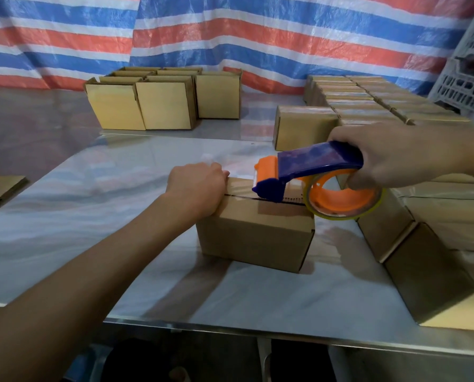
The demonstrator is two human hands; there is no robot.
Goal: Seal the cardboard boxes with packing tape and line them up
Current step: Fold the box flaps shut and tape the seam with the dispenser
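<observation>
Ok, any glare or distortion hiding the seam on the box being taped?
Head view: the table mirrors the striped tarp, but the seam on the box reads clearly beside the dispenser; wide-angle bending warps the edges, and far boxes look soft.

A striped tarpaulin in bands of blue, white and orange-red hangs creased across the whole back of the scene as a wall. In front of it stretches a glossy, pale marbled counter with a metal edge along the near side, its surface mirroring the tarpaulin's colours. At the far right edge stands a grey plastic lattice crate, and the space beneath the counter lies in dark shadow.
</observation>
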